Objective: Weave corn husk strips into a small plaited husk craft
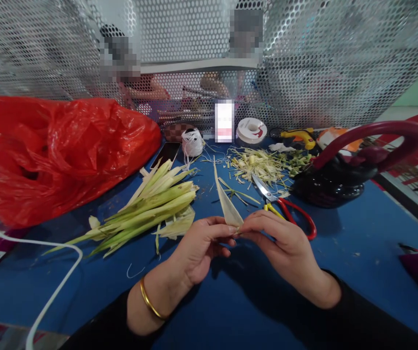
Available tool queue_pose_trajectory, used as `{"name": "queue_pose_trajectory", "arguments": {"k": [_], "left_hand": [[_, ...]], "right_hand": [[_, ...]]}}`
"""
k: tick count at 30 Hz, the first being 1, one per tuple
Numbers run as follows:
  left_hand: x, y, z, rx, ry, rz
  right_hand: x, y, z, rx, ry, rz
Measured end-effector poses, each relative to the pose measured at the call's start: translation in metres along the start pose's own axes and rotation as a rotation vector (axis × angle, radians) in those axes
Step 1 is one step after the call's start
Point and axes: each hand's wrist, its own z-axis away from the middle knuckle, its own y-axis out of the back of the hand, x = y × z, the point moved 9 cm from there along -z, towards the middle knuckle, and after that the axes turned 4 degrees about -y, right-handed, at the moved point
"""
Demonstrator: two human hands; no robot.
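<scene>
My left hand and my right hand meet over the blue table. Both pinch the lower end of a pale folded leaf strip, whose thin tip points up and away from me. A gold bangle sits on my left wrist. A pile of green and pale leaf strips lies just left of my left hand. Red-handled scissors lie just beyond my right hand, blades pointing away.
A big red plastic bag fills the left. A dark basket with a maroon handle stands right. Leaf trimmings, a thread spool, a tape roll and a yellow glue gun lie behind. Two people sit beyond a perforated screen.
</scene>
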Motion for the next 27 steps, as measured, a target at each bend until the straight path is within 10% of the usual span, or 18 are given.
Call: {"name": "queue_pose_trajectory", "arguments": {"k": [27], "left_hand": [[0.022,-0.008,0.006,0.040,-0.303,-0.354]], "right_hand": [[0.024,0.007,0.005,0.135,-0.328,-0.090]]}}
